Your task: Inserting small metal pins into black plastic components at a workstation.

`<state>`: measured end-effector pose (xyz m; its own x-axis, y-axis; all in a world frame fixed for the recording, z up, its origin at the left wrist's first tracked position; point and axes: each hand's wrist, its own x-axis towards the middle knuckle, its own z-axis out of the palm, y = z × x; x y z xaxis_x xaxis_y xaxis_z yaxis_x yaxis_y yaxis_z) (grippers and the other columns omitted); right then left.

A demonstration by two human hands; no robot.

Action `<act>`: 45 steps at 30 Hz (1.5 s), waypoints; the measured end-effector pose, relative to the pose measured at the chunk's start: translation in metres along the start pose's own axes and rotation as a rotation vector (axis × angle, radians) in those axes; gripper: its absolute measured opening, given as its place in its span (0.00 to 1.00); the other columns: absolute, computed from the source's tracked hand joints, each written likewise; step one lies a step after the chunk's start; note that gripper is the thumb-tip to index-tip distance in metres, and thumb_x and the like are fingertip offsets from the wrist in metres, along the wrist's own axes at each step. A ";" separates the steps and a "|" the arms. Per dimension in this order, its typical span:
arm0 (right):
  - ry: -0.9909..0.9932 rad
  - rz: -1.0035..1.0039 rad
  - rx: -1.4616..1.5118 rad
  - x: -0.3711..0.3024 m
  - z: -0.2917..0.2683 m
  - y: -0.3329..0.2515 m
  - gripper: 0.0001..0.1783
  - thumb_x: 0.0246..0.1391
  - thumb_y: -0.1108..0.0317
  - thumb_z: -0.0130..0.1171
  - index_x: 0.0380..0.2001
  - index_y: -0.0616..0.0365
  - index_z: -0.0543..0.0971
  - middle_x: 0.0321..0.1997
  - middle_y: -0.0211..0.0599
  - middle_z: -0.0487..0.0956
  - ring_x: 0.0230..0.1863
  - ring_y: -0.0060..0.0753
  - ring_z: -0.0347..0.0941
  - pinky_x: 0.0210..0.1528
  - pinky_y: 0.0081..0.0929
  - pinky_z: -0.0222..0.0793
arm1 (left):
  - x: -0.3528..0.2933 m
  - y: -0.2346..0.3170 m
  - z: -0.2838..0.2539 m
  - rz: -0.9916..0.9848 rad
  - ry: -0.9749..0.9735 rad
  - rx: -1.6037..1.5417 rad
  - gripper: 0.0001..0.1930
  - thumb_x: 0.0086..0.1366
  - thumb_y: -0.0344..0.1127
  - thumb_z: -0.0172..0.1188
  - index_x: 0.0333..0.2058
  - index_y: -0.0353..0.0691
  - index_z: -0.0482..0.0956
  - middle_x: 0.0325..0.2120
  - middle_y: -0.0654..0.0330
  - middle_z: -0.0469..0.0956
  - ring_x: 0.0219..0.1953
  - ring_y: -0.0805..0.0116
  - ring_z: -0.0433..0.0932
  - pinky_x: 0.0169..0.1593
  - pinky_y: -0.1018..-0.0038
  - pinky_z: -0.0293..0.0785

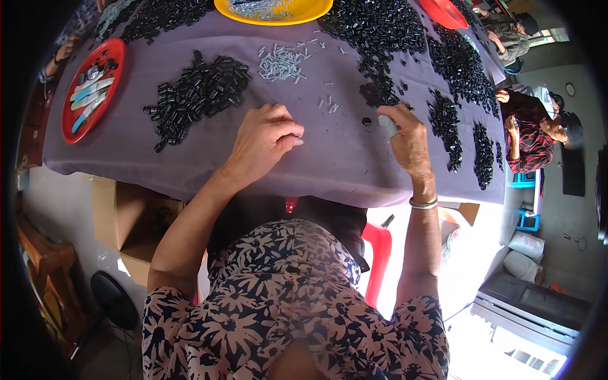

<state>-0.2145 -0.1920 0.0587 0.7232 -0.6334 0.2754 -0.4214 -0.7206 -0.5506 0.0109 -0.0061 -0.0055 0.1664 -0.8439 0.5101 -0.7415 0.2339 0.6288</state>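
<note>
My left hand (265, 140) rests over the purple-grey tablecloth (329, 164), its fingers curled into a pinch. A tiny pale bit shows at the fingertips, too small to name. My right hand (408, 136) is closed beside the lower end of a spread of small black parts (379, 92); whatever its fingers hold is hidden. A pale grey wrapping (387, 125) covers one of its digits. Ahead of my left hand lies a small heap of short silvery pins (282, 63), with a few loose pins (332, 106) between the hands. A pile of black cylindrical parts (199, 95) is to the left.
A red tray (71, 123) with several blue-and-white handled tools stands at the left. At the far edge are a yellow dish (272, 20) of pins and another red dish (445, 12). More black parts (453, 69) spread along the right. Other people sit around the table.
</note>
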 end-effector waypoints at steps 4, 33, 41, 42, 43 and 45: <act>-0.012 -0.170 -0.210 0.003 0.017 -0.008 0.10 0.53 0.77 0.61 0.40 0.62 0.80 0.38 0.43 0.78 0.36 0.48 0.77 0.38 0.35 0.72 | 0.000 -0.002 -0.001 0.008 0.030 0.023 0.09 0.51 0.30 0.70 0.33 0.42 0.83 0.32 0.67 0.76 0.36 0.65 0.74 0.43 0.69 0.66; -0.099 -0.287 0.247 0.005 0.057 -0.093 0.13 0.43 0.86 0.59 0.34 0.61 0.77 0.28 0.42 0.76 0.29 0.47 0.75 0.30 0.35 0.70 | -0.005 0.001 0.005 0.008 0.021 0.018 0.07 0.48 0.31 0.68 0.28 0.45 0.82 0.28 0.66 0.73 0.37 0.64 0.73 0.42 0.66 0.64; -0.159 -0.316 0.202 0.007 0.059 -0.093 0.13 0.41 0.86 0.57 0.32 0.62 0.77 0.27 0.43 0.75 0.29 0.50 0.74 0.30 0.38 0.69 | -0.006 0.001 0.006 -0.003 -0.002 0.024 0.06 0.49 0.32 0.68 0.28 0.43 0.81 0.30 0.66 0.73 0.39 0.64 0.72 0.44 0.66 0.64; -0.168 -0.343 0.182 0.007 0.060 -0.093 0.13 0.41 0.86 0.56 0.32 0.62 0.77 0.27 0.44 0.75 0.29 0.51 0.73 0.31 0.39 0.68 | -0.006 0.001 0.006 -0.007 -0.001 0.023 0.07 0.49 0.32 0.68 0.27 0.43 0.81 0.30 0.66 0.74 0.39 0.64 0.73 0.44 0.66 0.64; -0.168 -0.342 0.182 0.008 0.060 -0.093 0.13 0.41 0.86 0.56 0.32 0.62 0.77 0.27 0.44 0.75 0.29 0.51 0.73 0.31 0.39 0.68 | -0.006 0.001 0.006 -0.012 0.000 0.021 0.07 0.49 0.32 0.68 0.27 0.42 0.80 0.30 0.66 0.74 0.39 0.64 0.73 0.44 0.65 0.64; -0.191 -0.346 0.155 0.009 0.060 -0.094 0.13 0.40 0.86 0.55 0.31 0.62 0.76 0.27 0.44 0.75 0.29 0.53 0.72 0.31 0.40 0.68 | -0.006 0.001 0.006 -0.019 -0.001 0.027 0.07 0.48 0.32 0.68 0.27 0.42 0.80 0.30 0.65 0.74 0.39 0.64 0.73 0.44 0.65 0.64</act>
<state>-0.1357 -0.1132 0.0656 0.9023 -0.2873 0.3215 -0.0593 -0.8212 -0.5675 0.0054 -0.0036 -0.0115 0.1798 -0.8485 0.4977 -0.7553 0.2050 0.6224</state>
